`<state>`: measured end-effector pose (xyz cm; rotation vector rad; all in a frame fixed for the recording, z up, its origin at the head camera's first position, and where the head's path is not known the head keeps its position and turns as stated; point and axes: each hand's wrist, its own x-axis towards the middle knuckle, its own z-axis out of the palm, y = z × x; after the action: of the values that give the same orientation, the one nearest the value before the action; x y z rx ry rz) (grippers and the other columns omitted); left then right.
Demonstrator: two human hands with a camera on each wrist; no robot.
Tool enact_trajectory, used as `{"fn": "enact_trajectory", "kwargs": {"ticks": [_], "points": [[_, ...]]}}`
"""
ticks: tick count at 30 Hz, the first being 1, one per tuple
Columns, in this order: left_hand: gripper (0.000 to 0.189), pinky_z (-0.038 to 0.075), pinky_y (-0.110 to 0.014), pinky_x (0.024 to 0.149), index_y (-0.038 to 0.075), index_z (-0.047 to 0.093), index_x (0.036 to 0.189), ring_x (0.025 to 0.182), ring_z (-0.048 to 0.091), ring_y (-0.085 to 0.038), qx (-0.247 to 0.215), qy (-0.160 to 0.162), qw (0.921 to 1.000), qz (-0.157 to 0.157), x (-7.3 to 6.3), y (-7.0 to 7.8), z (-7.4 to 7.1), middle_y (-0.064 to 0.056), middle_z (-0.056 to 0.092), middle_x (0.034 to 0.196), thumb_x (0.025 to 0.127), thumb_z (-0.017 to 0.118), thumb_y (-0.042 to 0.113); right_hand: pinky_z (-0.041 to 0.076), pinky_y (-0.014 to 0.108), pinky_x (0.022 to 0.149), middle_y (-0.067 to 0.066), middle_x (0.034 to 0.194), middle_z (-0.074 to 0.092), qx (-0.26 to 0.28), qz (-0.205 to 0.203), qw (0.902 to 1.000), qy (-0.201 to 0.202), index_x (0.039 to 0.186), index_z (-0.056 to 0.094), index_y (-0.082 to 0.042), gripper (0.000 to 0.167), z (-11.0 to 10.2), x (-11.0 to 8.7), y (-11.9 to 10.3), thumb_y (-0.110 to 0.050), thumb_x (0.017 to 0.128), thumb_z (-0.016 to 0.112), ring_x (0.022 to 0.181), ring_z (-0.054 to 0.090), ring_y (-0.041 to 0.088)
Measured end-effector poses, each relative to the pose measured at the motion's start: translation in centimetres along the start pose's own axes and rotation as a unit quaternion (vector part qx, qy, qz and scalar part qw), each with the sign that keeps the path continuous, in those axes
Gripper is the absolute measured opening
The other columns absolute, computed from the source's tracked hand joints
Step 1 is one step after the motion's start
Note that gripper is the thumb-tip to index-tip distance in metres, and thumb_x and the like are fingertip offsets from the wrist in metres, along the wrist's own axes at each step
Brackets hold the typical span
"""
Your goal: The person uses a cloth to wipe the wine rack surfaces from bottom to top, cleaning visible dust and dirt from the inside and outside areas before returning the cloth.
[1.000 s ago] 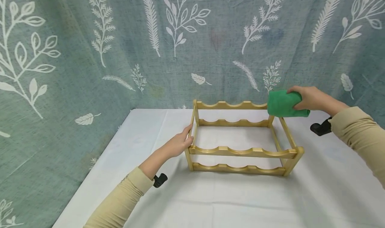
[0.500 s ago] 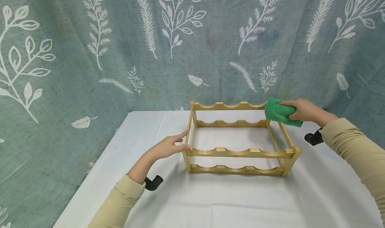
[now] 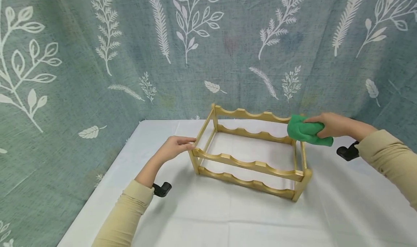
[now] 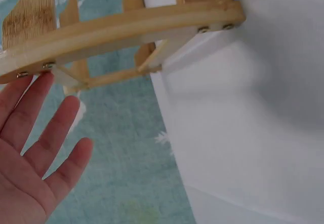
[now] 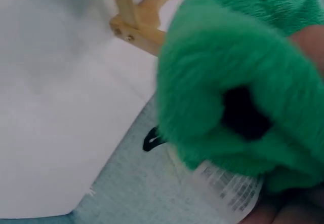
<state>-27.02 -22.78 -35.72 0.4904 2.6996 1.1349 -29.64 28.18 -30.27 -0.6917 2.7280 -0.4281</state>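
Note:
A wooden wine rack (image 3: 240,162) with scalloped rails stands askew on the white-covered table. At its front left end, my left hand (image 3: 172,148) reaches out with fairly straight fingers. In the left wrist view, two fingertips (image 4: 45,84) touch the underside of the rack's end bar (image 4: 136,25), while the other visible fingers are apart from it. My right hand (image 3: 335,125) grips a bunched green cloth (image 3: 301,129) at the rack's back right corner, which the cloth hides. A fluffy fold of the cloth (image 5: 202,67) and a pale printed tag (image 5: 223,188) show in the right wrist view.
A blue-green curtain with white leaf prints (image 3: 195,76) hangs behind and to the left of the table. White cloth (image 3: 202,210) covers the tabletop. Each wrist bears a black camera mount; the left mount (image 3: 161,189) sits just above the table.
The rack has turned clockwise as seen from above, its front right corner coming nearer. My left hand has shifted left with its front left corner. The cloth in my right hand has moved lower.

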Motion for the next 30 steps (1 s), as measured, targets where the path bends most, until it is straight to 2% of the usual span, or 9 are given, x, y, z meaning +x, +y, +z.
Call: {"fn": "enact_trajectory", "kwargs": {"ticks": [4,9,10,15,19,22,24,27,30], "points": [[0.040,0.042,-0.049,0.094,0.005,0.061,0.121,0.112,0.055,-0.032,-0.030,0.033,0.9989,-0.012,0.6,-0.2,-0.9,-0.015,0.062,0.117,0.091,0.057,0.031,0.024,0.027,0.049,-0.002,0.057,0.027,0.005,-0.010,0.9998,-0.014,0.133,0.041,0.008,0.059,0.5,-0.9,-1.0,0.001,0.077,0.058,0.051,0.024,0.012],[0.043,0.043,-0.048,0.092,0.003,0.061,0.119,0.103,0.059,-0.031,-0.059,0.096,0.9935,-0.021,2.2,-1.9,-1.2,-0.017,0.064,0.112,0.091,0.055,0.035,0.029,0.028,0.051,0.002,0.076,0.047,0.002,-0.024,0.9996,-0.012,0.130,0.049,0.003,0.056,1.2,-2.0,-2.4,-0.003,0.076,0.062,0.058,0.034,0.014],[0.045,0.044,-0.047,0.092,0.004,0.062,0.119,0.102,0.059,-0.030,-0.063,0.114,0.9912,-0.026,2.6,-2.6,-1.1,-0.016,0.064,0.111,0.090,0.056,0.038,0.030,0.028,0.051,0.003,0.079,0.049,0.006,-0.024,0.9996,-0.015,0.130,0.050,0.001,0.056,1.4,-2.2,-2.7,-0.004,0.075,0.063,0.059,0.036,0.014],[0.046,0.048,-0.041,0.088,0.008,0.066,0.114,0.095,0.061,-0.026,-0.082,0.203,0.9738,-0.061,3.9,-3.1,-0.6,-0.012,0.065,0.111,0.088,0.055,0.045,0.035,0.027,0.053,0.002,0.084,0.053,0.029,-0.041,0.9982,-0.032,0.129,0.051,-0.001,0.056,2.2,-3.0,-3.9,-0.006,0.076,0.065,0.064,0.041,0.013],[0.042,0.048,-0.039,0.086,0.010,0.067,0.112,0.095,0.061,-0.026,-0.078,0.246,0.9623,-0.085,4.8,-2.9,-0.3,-0.012,0.065,0.111,0.089,0.054,0.043,0.037,0.027,0.055,0.003,0.089,0.055,0.051,-0.053,0.9965,-0.041,0.129,0.050,0.003,0.056,2.7,-3.3,-5.0,-0.006,0.076,0.065,0.067,0.043,0.013],[0.043,0.047,-0.043,0.087,0.011,0.063,0.119,0.104,0.058,-0.030,-0.021,0.251,0.9640,-0.085,4.9,-2.0,-0.4,-0.012,0.062,0.118,0.090,0.053,0.041,0.035,0.026,0.053,0.001,0.082,0.050,0.049,-0.055,0.9970,-0.024,0.130,0.049,0.003,0.057,2.6,-3.4,-5.6,-0.006,0.076,0.066,0.063,0.040,0.012],[0.045,0.044,-0.046,0.090,0.010,0.058,0.125,0.110,0.054,-0.033,0.040,0.252,0.9644,-0.068,4.6,-1.0,-0.2,-0.014,0.058,0.123,0.090,0.055,0.038,0.034,0.028,0.052,0.003,0.081,0.049,0.059,-0.054,0.9968,-0.001,0.131,0.047,0.003,0.057,2.1,-3.6,-5.6,-0.005,0.077,0.065,0.061,0.038,0.013],[0.050,0.043,-0.048,0.090,0.007,0.054,0.128,0.106,0.056,-0.035,0.130,0.256,0.9580,-0.008,3.8,1.4,0.8,-0.016,0.058,0.123,0.087,0.060,0.034,0.037,0.030,0.054,0.014,0.094,0.056,0.050,-0.035,0.9959,0.067,0.133,0.045,0.001,0.058,0.7,-3.9,-4.9,-0.006,0.079,0.066,0.067,0.045,0.017],[0.050,0.044,-0.049,0.087,0.005,0.058,0.122,0.100,0.059,-0.034,0.213,0.246,0.9434,0.062,2.2,4.5,2.6,-0.016,0.061,0.116,0.082,0.065,0.035,0.038,0.034,0.056,0.026,0.112,0.053,0.034,0.008,0.9911,0.129,0.137,0.039,0.000,0.061,-0.7,-4.0,-3.8,-0.009,0.082,0.065,0.075,0.050,0.024]]}}
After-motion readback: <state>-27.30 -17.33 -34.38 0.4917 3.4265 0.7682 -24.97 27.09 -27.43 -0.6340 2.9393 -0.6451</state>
